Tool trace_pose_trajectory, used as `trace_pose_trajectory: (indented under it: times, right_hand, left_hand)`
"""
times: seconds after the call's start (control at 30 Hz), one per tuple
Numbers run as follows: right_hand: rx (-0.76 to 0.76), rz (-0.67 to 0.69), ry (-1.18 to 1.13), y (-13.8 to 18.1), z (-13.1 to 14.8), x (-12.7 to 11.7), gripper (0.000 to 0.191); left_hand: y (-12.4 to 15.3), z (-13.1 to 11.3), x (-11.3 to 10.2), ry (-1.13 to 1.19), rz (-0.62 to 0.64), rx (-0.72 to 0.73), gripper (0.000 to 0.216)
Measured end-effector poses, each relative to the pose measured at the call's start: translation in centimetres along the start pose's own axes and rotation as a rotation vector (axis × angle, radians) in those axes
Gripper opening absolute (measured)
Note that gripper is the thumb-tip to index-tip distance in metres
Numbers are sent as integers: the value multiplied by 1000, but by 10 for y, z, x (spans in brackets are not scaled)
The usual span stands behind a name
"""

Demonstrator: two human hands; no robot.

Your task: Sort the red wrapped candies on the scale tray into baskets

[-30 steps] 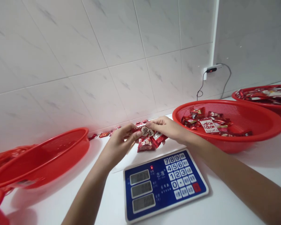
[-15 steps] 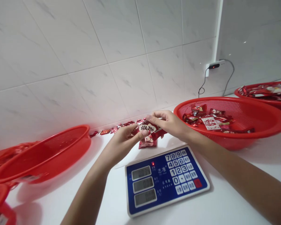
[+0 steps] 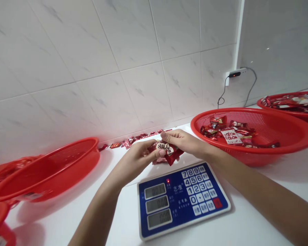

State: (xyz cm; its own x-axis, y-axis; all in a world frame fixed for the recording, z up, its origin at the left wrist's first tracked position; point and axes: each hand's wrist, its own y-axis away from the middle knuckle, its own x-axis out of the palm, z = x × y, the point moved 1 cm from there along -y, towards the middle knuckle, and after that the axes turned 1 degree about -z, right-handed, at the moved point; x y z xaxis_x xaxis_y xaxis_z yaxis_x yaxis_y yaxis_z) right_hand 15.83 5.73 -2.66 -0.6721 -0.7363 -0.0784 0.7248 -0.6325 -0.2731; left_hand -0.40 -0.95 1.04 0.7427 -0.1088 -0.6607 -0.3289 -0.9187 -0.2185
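Both hands [image 3: 135, 158], nearly closed, pinch red wrapped packets [image 3: 166, 148] between them, near the blue-faced scale [image 3: 181, 194].

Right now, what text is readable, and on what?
"志准": digital scale panel
"789 456 123 0": keypad
"计数", "取样", "动态": bottom keys
"0.00": middle display
Too small or blurred: other displays, other scale lettering, held candy wrapper, white packet, basket sticker

On the worktop [image 3: 205, 230], the scale [image 3: 179, 201] has a basin [image 3: 77, 171] to its left, a basket [image 3: 279, 129] holding sweets [image 3: 232, 137] to its right, the held packet [image 3: 172, 157] just beyond it, and, farther behind it, a row of packets [image 3: 137, 137] along the wall [image 3: 105, 102].
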Motion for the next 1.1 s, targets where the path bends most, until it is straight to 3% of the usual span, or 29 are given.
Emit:
trace_pose_trajectory:
  times: [0.13, 0.3, 0.5, 0.67, 0.77, 0.9, 1.0, 1.1]
  right_hand:
    - [-61, -107, 102, 1, 0, -2, 48]
    - [-79, -64, 252, 3, 1, -1, 36]
    - [-102, -75, 119, 3, 2, 5, 28]
    - [-25, -89, 138, 4, 9, 2, 28]
    - [-66, -127, 197, 6, 10, -4, 35]
    - [-138, -128, 388, 7, 9, -6, 42]
    - [-111, -37, 243, 7, 8, -3, 44]
    - [-71, -17, 35, 6, 11, 0, 43]
  left_hand:
    - [1, 8, -7, 10, -67, -60, 32]
    - [2, 13, -12, 24, -140, -119, 36]
    - [2, 12, -9, 103, -130, -113, 39]
    - [3, 10, -12, 143, -154, -138, 40]
    - [2, 9, -9, 132, -165, -140, 40]
    - [0, 6, -1, 102, -71, -104, 34]
    - [1, 2, 1, 43, -99, -45, 35]
    - [4, -5, 2, -186, -217, 41, 31]
